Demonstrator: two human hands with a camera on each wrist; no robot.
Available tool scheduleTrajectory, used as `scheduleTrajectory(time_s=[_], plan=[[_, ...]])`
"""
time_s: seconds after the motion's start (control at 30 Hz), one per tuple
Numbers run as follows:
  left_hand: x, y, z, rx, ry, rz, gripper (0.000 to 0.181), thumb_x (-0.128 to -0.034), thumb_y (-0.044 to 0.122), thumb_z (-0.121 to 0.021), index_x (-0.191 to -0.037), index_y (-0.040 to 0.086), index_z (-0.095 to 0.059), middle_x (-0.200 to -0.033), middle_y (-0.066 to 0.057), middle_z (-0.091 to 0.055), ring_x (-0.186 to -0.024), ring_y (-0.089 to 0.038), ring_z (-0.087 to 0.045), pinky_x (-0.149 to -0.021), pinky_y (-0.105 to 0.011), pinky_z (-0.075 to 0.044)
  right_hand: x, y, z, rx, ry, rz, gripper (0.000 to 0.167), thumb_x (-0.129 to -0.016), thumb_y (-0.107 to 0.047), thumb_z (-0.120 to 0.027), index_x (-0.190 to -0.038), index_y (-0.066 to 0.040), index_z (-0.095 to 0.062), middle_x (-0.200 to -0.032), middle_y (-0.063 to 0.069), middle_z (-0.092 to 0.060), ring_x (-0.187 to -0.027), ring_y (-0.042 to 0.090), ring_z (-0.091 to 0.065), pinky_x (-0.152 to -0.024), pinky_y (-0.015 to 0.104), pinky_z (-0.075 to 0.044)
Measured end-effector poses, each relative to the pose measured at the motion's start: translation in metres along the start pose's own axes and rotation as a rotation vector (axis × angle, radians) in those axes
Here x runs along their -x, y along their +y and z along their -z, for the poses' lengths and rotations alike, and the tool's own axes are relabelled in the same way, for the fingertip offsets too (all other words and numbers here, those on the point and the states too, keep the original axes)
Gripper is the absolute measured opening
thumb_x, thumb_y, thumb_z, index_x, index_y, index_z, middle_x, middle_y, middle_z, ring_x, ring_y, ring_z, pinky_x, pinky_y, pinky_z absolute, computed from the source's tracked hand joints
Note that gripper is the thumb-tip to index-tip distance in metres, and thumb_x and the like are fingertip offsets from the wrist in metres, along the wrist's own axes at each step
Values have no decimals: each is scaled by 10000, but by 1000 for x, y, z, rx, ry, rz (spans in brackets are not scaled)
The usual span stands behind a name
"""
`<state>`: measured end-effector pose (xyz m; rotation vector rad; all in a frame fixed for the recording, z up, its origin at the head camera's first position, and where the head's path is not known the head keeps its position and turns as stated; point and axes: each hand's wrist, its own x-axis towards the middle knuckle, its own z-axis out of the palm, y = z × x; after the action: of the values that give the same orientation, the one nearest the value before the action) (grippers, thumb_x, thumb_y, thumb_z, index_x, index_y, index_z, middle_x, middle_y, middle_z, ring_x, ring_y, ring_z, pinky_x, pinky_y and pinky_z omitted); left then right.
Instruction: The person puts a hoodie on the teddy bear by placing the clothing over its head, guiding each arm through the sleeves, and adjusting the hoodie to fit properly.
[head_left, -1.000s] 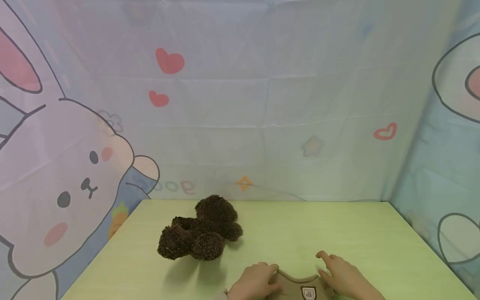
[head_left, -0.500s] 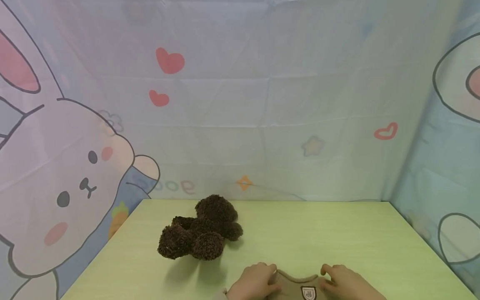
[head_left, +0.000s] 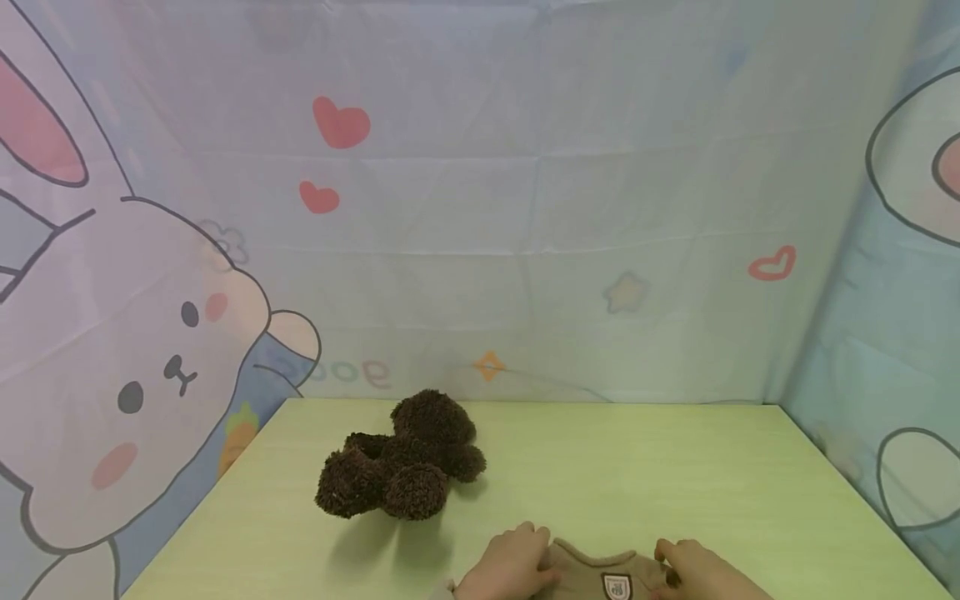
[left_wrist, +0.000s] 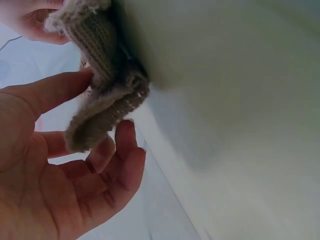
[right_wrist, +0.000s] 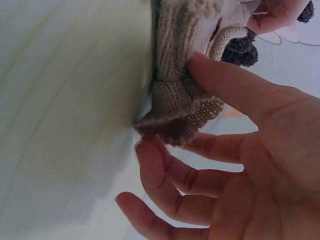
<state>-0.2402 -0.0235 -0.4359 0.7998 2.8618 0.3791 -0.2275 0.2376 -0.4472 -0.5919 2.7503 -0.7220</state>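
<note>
A small beige knitted sweater [head_left: 577,572] with a shield-shaped badge lies at the table's near edge in the head view, its lower part cut off by the frame. My left hand [head_left: 504,567] pinches its left side; in the left wrist view the thumb presses on the ribbed knit [left_wrist: 97,45], with fingers behind a folded cuff-like edge. On the other side, my right hand [head_left: 708,572] grips the sweater between thumb and fingers. The right wrist view shows an open knitted end [right_wrist: 187,117] with fingertips at its rim.
A dark brown curly plush toy [head_left: 408,458] lies on the light green table [head_left: 600,467], left of the sweater. Behind the table hangs a printed cloth backdrop [head_left: 540,208] with hearts and a cartoon rabbit. Further cloth closes off both sides.
My right hand has drawn its raised fingers in and shifted slightly right, taking hold of the sweater's right side. My left hand stays nearly in place. The plush toy has not moved.
</note>
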Motion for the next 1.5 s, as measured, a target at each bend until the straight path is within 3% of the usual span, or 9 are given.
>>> scheduleTrajectory(time_s=[0.27, 0.47, 0.67, 0.97, 1.07, 1.17, 1.3, 1.37, 1.5], plan=[[1, -4, -2, -49, 99, -88, 110, -854, 156, -583, -792, 125, -497, -747, 11, -378, -590, -81, -328, -483, -209, -310, -1, -1, -4, -35, 29, -38, 258, -756, -243, -693, -770, -67, -505, -689, 36, -464, -624, 141, -402, -522, 237, -338], [2, -8, 0, 67, 135, -139, 138, -881, 130, -534, -778, 117, -443, -631, 31, -412, -543, -59, -359, -477, -206, -314, -2, 2, -6, 20, 118, 85, 251, -767, -203, -672, -758, -89, -449, -689, 9, -372, -597, 90, -330, -495, 197, -309], [1, -14, -3, 124, 208, -238, 170, -897, 102, -488, -785, 102, -361, -553, 70, -291, -475, -38, -279, -435, -175, -279, -3, 2, -5, -135, 120, 142, 248, -820, -170, -620, -735, -83, -404, -639, -52, -404, -560, -19, -372, -503, 176, -367], [3, -9, 3, 228, 250, -210, 144, -937, 129, -419, -824, 112, -332, -561, 90, -266, -449, -12, -270, -403, -150, -262, -4, -2, -4, -160, 176, 169, 255, -858, -120, -561, -758, -76, -331, -587, -89, -282, -492, -37, -293, -445, 151, -296], [4, -8, 6, 255, 276, -206, 161, -936, 127, -424, -812, 110, -322, -565, 97, -249, -450, -5, -249, -399, -139, -242, -5, -5, -3, -186, 191, 162, 280, -857, -123, -563, -755, -67, -308, -609, -62, -321, -525, -33, -318, -463, 161, -315], [4, -8, 8, 275, 307, -213, 173, -930, 110, -437, -809, 104, -313, -557, 104, -238, -440, 3, -229, -396, -118, -221, -5, -6, -2, -148, 237, 196, 298, -837, -98, -587, -758, -61, -302, -649, -33, -416, -576, -36, -394, -491, 171, -367], [6, -7, 12, 322, 354, -248, 168, -925, 88, -446, -817, 88, -317, -557, 104, -241, -436, 17, -225, -404, -93, -220, -6, -7, -2, -87, 328, 252, 297, -812, -67, -612, -781, -61, -317, -696, -30, -461, -642, -51, -444, -520, 175, -413], [7, -7, 14, 357, 382, -271, 162, -926, 81, -443, -818, 82, -322, -559, 102, -254, -438, 28, -236, -409, -80, -232, -7, -8, -2, -90, 369, 262, 280, -812, -63, -611, -802, -60, -332, -685, -41, -431, -633, -66, -405, -513, 172, -392], [6, -6, 18, 428, 439, -300, 117, -931, 72, -431, -864, 74, -335, -544, 100, -281, -416, 43, -235, -394, -64, -226, -8, -12, -2, -121, 428, 270, 250, -812, -36, -602, -867, -37, -358, -749, 1, -529, -635, -49, -490, -516, 177, -420]])
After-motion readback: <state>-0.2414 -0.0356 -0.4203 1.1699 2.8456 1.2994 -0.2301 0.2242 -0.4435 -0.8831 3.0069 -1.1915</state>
